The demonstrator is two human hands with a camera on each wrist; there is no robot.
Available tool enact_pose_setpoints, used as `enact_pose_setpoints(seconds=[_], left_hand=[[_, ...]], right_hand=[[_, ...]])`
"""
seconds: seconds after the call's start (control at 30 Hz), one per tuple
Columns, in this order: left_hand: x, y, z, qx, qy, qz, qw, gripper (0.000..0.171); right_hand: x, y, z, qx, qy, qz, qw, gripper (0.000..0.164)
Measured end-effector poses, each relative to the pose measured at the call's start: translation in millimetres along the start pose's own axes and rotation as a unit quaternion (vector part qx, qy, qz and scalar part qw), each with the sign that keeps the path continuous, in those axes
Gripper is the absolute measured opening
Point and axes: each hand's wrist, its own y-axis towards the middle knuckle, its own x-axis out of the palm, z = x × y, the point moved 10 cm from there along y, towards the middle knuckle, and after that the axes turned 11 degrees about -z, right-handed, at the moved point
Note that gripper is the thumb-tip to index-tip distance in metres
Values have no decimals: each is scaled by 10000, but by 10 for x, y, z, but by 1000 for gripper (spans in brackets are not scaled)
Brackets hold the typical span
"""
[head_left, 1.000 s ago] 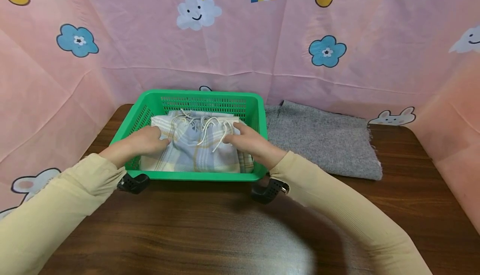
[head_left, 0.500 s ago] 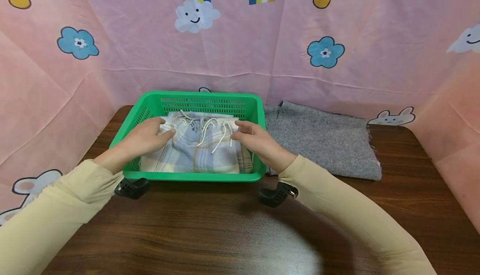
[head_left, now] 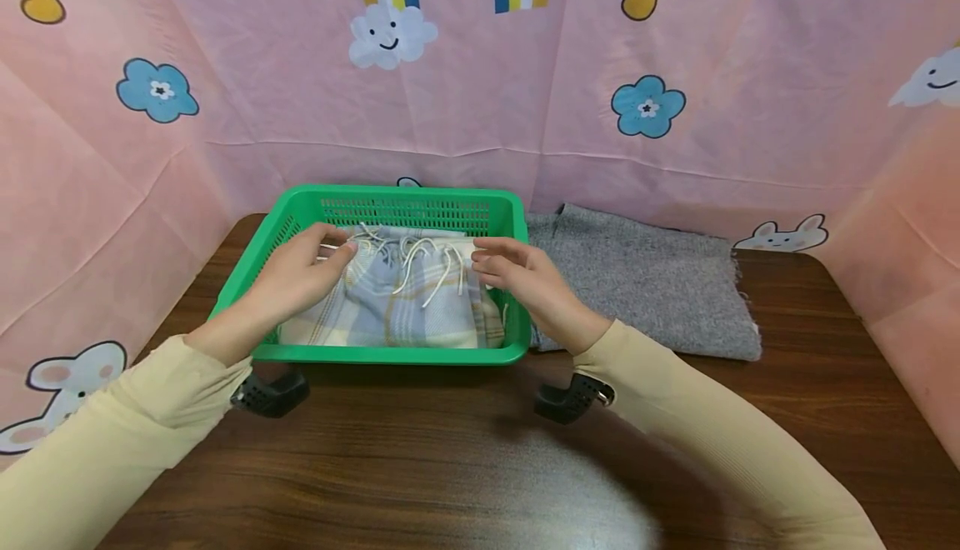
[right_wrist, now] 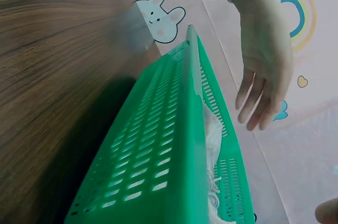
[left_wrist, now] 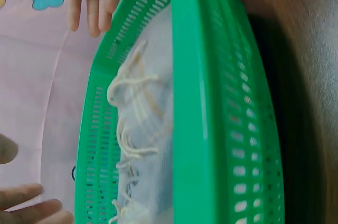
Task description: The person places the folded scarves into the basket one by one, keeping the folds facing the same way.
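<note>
A folded plaid cloth (head_left: 405,308) in pale blue, cream and tan, with white tassels along its far edge, lies inside a green plastic basket (head_left: 375,355). Over the basket's left side hovers my left hand (head_left: 303,271), its fingers relaxed and holding nothing. My right hand (head_left: 528,283) is above the right side, fingers loosely extended and apart from the cloth. In the left wrist view the tassels (left_wrist: 132,145) show behind the near wall of the basket. The right wrist view shows a hand (right_wrist: 264,60) with straight fingers raised above the rim.
A grey frayed cloth (head_left: 637,283) lies folded on the brown wooden table (head_left: 450,450), right of the basket. A pink printed curtain (head_left: 480,108) encloses the back and sides. Black wrist cameras (head_left: 573,400) hang under both wrists.
Both hands have lifted off the plaid cloth and their fingers have loosened. The right hand has shifted right, the left slightly up. Cloth and basket stay in place.
</note>
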Motion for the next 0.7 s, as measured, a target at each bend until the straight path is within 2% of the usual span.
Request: enact_pose_setpoints(seconds=[0.13, 0.27, 0.53, 0.7], left_hand=[[-42, -72, 87, 239, -317, 415, 9984, 46], [-43, -119, 126, 325, -555, 627, 9960, 43], [11, -157, 212, 548, -865, 874, 9909, 35], [74, -155, 273, 632, -993, 837, 9895, 32]], right_hand=[[-6, -43, -21, -210, -112, -58, 9997, 38], [-10, -84, -31, -375, -125, -103, 9992, 37], [-56, -157, 5, -503, -259, -43, 9984, 38], [-74, -201, 17, -615, -310, -36, 9976, 35]])
